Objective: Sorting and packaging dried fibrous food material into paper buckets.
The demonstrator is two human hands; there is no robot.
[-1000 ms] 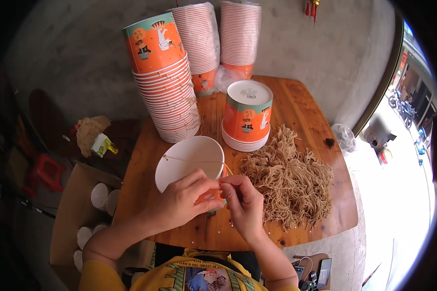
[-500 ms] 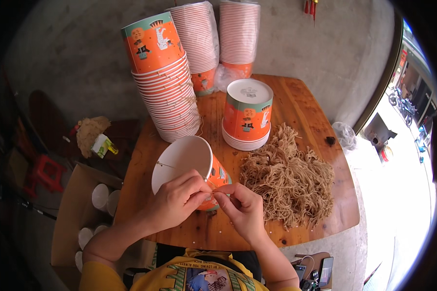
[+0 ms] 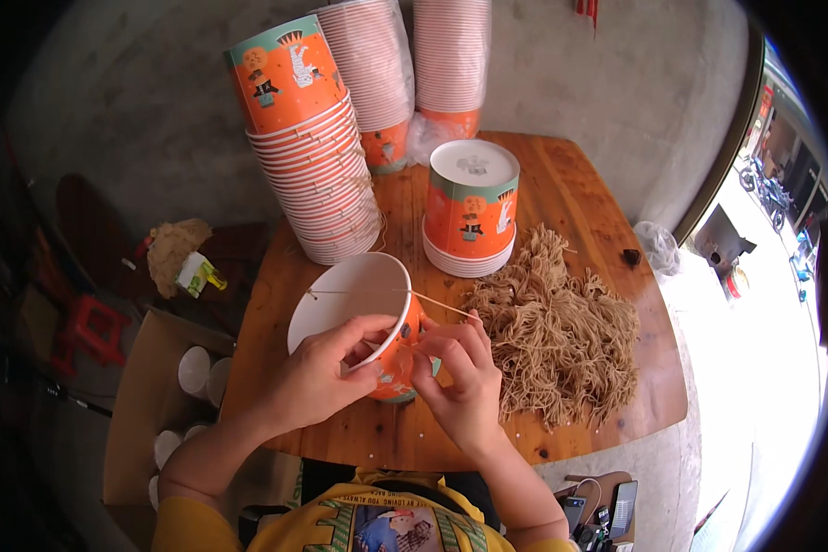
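An orange paper bucket (image 3: pixel 359 273) with a white inside lies tilted on the table, its mouth toward the left. My left hand (image 3: pixel 327 373) grips its near rim, with fingers inside the mouth and thumb outside. A thin tan cord (image 3: pixel 443 305) runs from a small knot on the far left of the rim, straight across the mouth and out past the right rim. My right hand (image 3: pixel 460 377) has curled fingers closed on the cord's end, close to the bucket's printed side. Its thumb and index fingertips are close to the bucket wall.
A heap of tan cords (image 3: pixel 561 331) lies right of my hands. Behind stand an upside-down bucket stack (image 3: pixel 471 207), a tall leaning stack (image 3: pixel 313 175) and plastic-wrapped stacks (image 3: pixel 451 55). A cardboard box (image 3: pixel 133 405) holding white-bottomed cups is left of the wooden table (image 3: pixel 607 216).
My right hand has moved right and slightly down, drawing the cord taut across the mouth. My left hand has shifted from a pinch at the cord to a grip on the rim.
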